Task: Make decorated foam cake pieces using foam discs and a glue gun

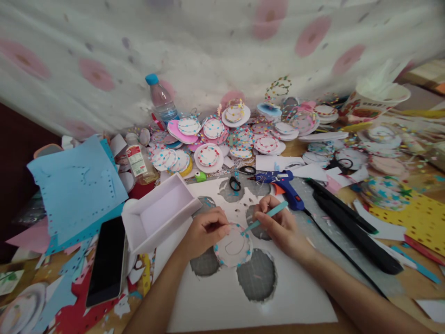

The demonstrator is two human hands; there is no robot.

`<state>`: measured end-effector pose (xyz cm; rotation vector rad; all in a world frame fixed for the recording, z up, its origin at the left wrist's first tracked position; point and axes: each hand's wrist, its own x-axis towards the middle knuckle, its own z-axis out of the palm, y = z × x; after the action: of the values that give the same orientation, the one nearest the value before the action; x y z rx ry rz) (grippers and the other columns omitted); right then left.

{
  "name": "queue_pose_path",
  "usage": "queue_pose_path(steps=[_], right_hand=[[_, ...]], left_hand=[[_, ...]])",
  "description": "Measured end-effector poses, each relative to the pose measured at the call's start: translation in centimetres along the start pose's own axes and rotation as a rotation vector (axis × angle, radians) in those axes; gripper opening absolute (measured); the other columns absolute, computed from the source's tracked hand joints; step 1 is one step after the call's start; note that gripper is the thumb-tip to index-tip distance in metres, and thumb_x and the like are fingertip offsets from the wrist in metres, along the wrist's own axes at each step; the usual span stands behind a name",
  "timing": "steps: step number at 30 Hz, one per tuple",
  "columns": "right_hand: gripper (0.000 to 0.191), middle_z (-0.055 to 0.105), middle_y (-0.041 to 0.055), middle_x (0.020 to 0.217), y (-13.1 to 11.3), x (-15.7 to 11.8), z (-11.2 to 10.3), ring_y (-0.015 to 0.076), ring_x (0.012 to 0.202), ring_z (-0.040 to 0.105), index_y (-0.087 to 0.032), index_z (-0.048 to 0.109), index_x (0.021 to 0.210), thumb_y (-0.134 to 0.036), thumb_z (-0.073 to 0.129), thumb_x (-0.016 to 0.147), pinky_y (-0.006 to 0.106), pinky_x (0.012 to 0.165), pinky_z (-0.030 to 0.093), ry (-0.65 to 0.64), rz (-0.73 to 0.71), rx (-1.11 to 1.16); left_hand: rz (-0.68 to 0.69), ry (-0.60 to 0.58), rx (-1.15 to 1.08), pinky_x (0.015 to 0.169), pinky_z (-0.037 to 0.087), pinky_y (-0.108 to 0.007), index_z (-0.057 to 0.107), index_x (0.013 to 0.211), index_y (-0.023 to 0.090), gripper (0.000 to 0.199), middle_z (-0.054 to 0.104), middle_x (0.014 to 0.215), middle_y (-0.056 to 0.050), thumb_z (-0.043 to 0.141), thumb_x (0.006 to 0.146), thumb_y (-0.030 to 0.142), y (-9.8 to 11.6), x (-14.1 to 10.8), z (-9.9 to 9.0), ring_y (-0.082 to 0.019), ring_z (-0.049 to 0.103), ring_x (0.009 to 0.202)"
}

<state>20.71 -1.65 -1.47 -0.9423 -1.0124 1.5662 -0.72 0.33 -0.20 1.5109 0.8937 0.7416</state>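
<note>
My left hand (210, 232) is closed, pinching the upper left edge of a white paper disc (232, 254). Blue and red dots run around the disc's rim, and a thin curved line shows in its middle. In my right hand (280, 227) is a pair of teal tweezers (267, 216), the tips touching or just above the disc's upper right rim. Beneath both hands lies a white sheet (299, 297) with several round holes cut in it, over a grey cutting mat (256, 278).
A blue glue gun (283, 181), a black hair straightener (351, 227) and scissors (235, 183) surround the work area. To the left are a white box (163, 208), a phone (107, 260) and blue sheets (79, 185). Decorated discs (208, 157), a water bottle (162, 99) and a paper cup (370, 104) stand behind.
</note>
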Motion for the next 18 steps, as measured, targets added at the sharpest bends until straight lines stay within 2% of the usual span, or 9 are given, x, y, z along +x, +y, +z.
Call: queue_pose_path(steps=[6, 12, 18], right_hand=[[0.024, 0.045, -0.0050, 0.071, 0.43, 0.15, -0.12, 0.0106, 0.061, 0.037, -0.024, 0.042, 0.082, -0.033, 0.064, 0.086, 0.024, 0.056, 0.029, 0.010, 0.001, 0.092], [0.024, 0.041, -0.0066, 0.066, 0.14, 0.11, 0.24, 0.0085, 0.057, 0.032, -0.023, 0.044, 0.080, -0.033, 0.066, 0.084, 0.021, 0.053, 0.027, 0.105, 0.026, 0.129], [0.028, 0.038, -0.0076, 0.062, -0.20, 0.35, 0.23, 0.0076, 0.054, 0.030, -0.022, 0.046, 0.078, -0.031, 0.072, 0.077, 0.019, 0.051, 0.028, 0.228, 0.032, 0.270]], left_hand=[[0.006, -0.005, 0.002, 0.063, 0.035, -0.025, 0.059, 0.068, 0.015, 0.023, 0.051, 0.072, -0.001, 0.061, 0.084, 0.031, 0.11, 0.07, 0.01, -0.013, 0.047, 0.068], [0.012, -0.017, -0.001, 0.064, 0.036, -0.025, 0.060, 0.069, 0.015, 0.020, 0.051, 0.074, -0.001, 0.061, 0.084, 0.028, -0.06, 0.00, -0.11, -0.013, 0.048, 0.070], [0.007, -0.006, 0.001, 0.063, 0.035, -0.025, 0.058, 0.067, 0.015, 0.019, 0.050, 0.072, -0.001, 0.059, 0.084, 0.023, -0.06, 0.04, -0.06, -0.013, 0.047, 0.069]])
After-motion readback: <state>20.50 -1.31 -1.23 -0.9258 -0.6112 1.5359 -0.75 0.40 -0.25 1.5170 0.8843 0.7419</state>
